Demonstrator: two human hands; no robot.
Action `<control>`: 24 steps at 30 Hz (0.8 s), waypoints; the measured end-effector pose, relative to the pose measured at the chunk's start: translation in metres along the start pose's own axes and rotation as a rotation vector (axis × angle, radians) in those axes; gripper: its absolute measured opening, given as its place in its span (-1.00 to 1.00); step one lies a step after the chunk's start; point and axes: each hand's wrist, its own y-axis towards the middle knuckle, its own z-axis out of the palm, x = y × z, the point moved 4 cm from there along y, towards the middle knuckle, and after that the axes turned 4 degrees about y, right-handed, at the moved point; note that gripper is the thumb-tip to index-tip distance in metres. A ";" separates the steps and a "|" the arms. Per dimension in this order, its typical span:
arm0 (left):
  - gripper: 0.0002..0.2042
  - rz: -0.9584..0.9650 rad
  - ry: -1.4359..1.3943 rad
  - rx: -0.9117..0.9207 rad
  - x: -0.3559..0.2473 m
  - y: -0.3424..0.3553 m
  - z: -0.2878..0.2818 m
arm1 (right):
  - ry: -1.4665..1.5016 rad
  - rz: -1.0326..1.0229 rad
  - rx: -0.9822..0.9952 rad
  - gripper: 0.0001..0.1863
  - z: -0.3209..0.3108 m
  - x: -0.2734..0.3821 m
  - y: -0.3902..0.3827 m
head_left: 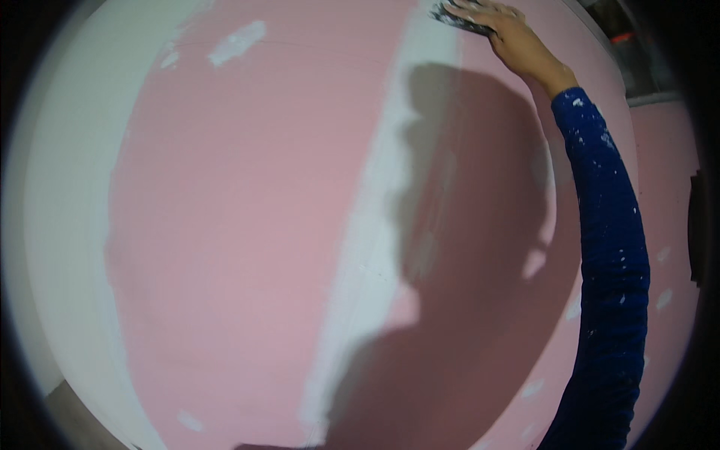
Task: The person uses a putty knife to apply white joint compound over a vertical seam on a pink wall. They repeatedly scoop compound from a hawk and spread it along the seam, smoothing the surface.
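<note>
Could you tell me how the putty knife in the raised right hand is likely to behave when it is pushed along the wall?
The putty knife looks thin, so it probably flexes. The right hand lies flat over it, suggesting it is light. Its white smears may make it slippery.

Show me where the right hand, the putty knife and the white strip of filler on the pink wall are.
right hand [504,28], head view, on the back of the hand
putty knife [456,16], head view, on its blade
white strip of filler [375,225], head view, on its middle
</note>
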 end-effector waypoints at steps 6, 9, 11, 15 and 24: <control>-0.38 0.012 0.004 0.049 0.002 0.021 -0.039 | -0.295 0.234 0.214 -0.39 -0.016 -0.001 -0.028; -0.38 0.023 0.026 0.116 -0.008 0.021 -0.046 | -0.266 0.354 0.213 -0.45 -0.032 0.005 -0.031; -0.39 0.043 0.073 0.147 -0.024 0.013 -0.050 | -0.208 0.387 0.151 -0.48 -0.035 -0.005 -0.023; -0.45 0.042 0.140 0.107 -0.085 0.007 -0.060 | -0.114 0.450 0.145 -0.50 0.003 -0.078 0.011; -0.45 0.038 0.128 0.102 -0.068 -0.005 -0.055 | -0.153 0.654 0.216 -0.44 0.025 -0.100 0.053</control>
